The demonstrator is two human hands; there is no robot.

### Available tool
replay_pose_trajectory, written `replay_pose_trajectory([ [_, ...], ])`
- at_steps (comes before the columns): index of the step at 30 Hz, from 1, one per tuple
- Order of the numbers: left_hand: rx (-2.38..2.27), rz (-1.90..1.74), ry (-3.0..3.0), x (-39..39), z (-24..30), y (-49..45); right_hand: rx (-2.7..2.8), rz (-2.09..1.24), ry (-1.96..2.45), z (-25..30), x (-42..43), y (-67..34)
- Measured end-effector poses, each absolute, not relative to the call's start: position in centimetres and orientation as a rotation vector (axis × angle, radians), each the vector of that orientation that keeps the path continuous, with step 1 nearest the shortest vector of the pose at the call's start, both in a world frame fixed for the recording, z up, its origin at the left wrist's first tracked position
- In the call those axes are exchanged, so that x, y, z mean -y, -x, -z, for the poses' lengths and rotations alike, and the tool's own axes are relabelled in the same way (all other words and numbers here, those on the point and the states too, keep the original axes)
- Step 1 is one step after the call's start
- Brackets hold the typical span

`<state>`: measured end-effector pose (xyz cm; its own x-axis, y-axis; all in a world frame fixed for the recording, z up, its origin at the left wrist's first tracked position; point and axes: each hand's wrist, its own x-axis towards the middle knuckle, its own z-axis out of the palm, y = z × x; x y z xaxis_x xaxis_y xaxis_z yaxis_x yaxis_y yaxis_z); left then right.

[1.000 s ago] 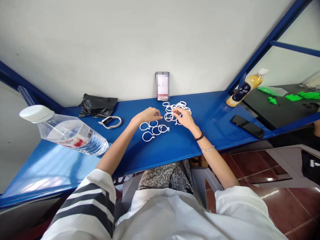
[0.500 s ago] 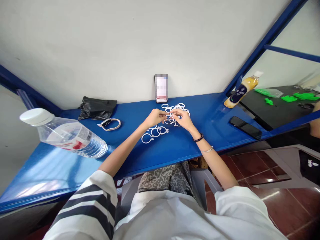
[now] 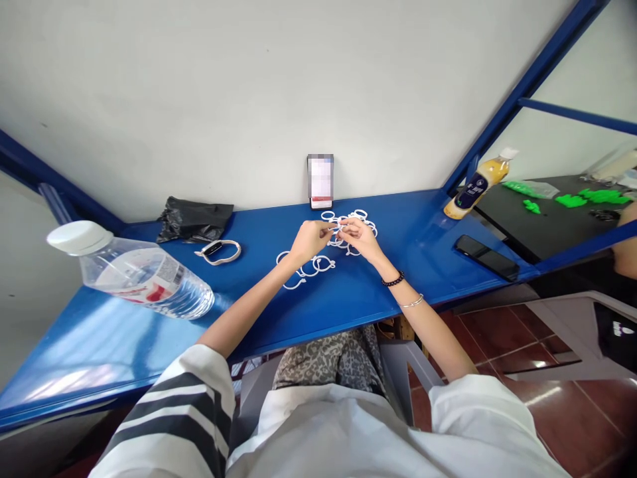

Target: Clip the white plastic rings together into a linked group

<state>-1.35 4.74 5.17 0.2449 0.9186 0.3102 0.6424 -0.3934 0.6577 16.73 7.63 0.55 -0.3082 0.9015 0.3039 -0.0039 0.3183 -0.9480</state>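
Over the middle of the blue table, my left hand (image 3: 312, 239) and my right hand (image 3: 361, 239) meet fingertip to fingertip. Both pinch a small white plastic ring (image 3: 336, 226), partly covered by the fingers. Below and behind the right hand lies a loose pile of similar white rings (image 3: 359, 214). Several more rings (image 3: 324, 263) lie near my left wrist, some with a small eyelet on the side. My left forearm covers part of that group. A dark bead bracelet and a silver bangle are on my right arm.
A phone (image 3: 321, 182) leans on the wall behind the rings. To the left are a water bottle (image 3: 144, 282), a black plastic bag (image 3: 194, 219) and a smart band (image 3: 219, 252). A juice bottle (image 3: 478, 187) and a dark phone (image 3: 486, 257) lie right, near the blue frame.
My left hand has turned slightly, and its wrist and forearm now cover more of the left rings. The fingertips of both hands stay close together. The view has shifted a little.
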Motion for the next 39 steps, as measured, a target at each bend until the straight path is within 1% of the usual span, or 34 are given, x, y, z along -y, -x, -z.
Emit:
replay_pose_trajectory([
  [9,-1.256,-0.974,-2.111,-4.8,-5.4,1.5,1.568,-1.043,0.866,-0.2,-8.3,-17.1],
  [15,-1.276,-1.024,-2.111,-5.2,-5.5,1.9,1.638,-1.068,0.829,-0.6,-7.8,-17.0],
  [20,-1.181,-0.938,-2.138,-5.2,-5.7,2.0,1.629,-1.124,0.795,-0.7,-7.7,-17.1],
  [32,-1.2,-0.923,-2.232,-5.6,-6.2,2.8,1.747,-1.136,0.83,-1.2,-7.2,-16.9],
  [35,-1.219,-0.957,-2.258,-5.6,-6.4,3.0,1.8,-1.081,0.842,-1.3,-7.1,-16.9],
  [39,-1.235,-1.006,-2.35,-5.7,-6.4,3.3,1.886,-0.869,0.876,-1.1,-7.2,-16.9],
])
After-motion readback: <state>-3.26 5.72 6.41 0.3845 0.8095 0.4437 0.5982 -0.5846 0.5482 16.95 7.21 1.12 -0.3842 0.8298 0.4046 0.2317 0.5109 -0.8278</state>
